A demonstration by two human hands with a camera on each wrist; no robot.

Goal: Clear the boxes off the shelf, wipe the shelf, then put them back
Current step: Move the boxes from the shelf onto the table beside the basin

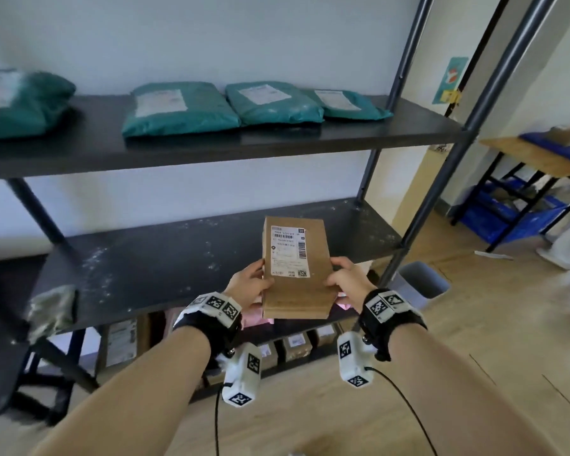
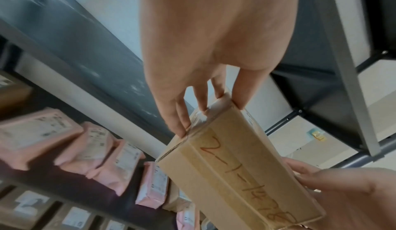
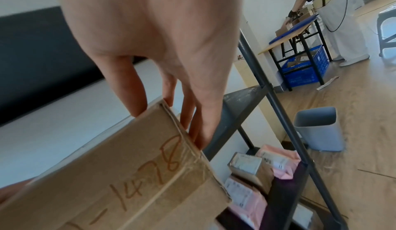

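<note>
Shelving: a dark metal shelf unit stands against a pale wall, its middle board dusted with whitish specks.
Upper board: four teal plastic mailer bags with white labels lie in a row along the far side.
Lowest board: pink mailer bags and small brown cartons sit packed together beneath the middle board.
Right of the scene: a grey plastic bin stands on the wooden floor near the shelf post; farther right, a wooden-topped table stands over blue plastic crates, with another person beside it.
Left edge: a crumpled grey-green cloth lies at the near left corner of the middle board.
Box: a flat brown cardboard box with a white shipping label, handwritten "2-1-1478" on its near side, is held in the air above the near edge of the middle board.
Left hand: grips the box's left side, fingers underneath, thumb on top.
Right hand: grips the box's right side likewise.
</note>
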